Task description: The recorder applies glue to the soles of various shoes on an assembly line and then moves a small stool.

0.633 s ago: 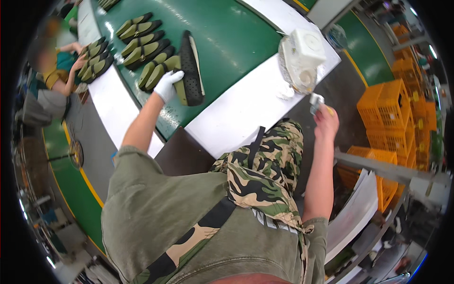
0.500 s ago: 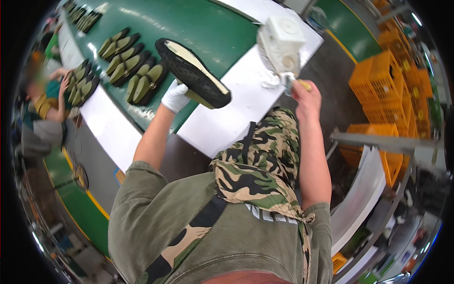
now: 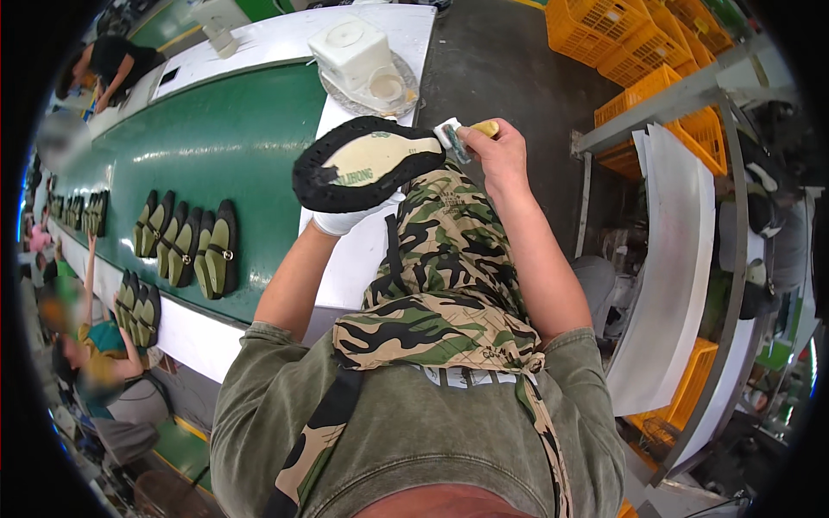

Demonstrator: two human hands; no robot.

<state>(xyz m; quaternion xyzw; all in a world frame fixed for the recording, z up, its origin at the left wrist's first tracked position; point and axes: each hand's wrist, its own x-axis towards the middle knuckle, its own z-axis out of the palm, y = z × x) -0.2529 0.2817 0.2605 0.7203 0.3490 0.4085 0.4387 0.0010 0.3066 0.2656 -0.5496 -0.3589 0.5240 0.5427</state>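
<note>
My left hand [image 3: 344,222], in a white glove, grips a shoe [image 3: 367,164] from beneath. The shoe's underside faces up: a cream middle ringed by a rough black border. My bare right hand [image 3: 503,157] pinches a small brush [image 3: 454,138] with a yellow handle. The brush's pale, wet-looking head is close to the narrow end of the shoe; whether it touches, I cannot tell. Just beyond the shoe, a white plastic container [image 3: 348,47] with a round cup-like opening [image 3: 386,85] in front stands on a stained tray.
Several olive-and-black shoes [image 3: 177,246] lie in pairs on the green conveyor belt [image 3: 259,112], bordered by a white tabletop [image 3: 414,34]. Co-workers [image 3: 112,367] sit along the left side; another person [image 3: 129,60] is across the belt. Orange crates [image 3: 596,26] and a metal-framed rack with a white panel [image 3: 669,293] are at right.
My view has swung to the right. The shoe has turned its underside up and come nearer my right hand, while the brush has left the container and reached the shoe's end.
</note>
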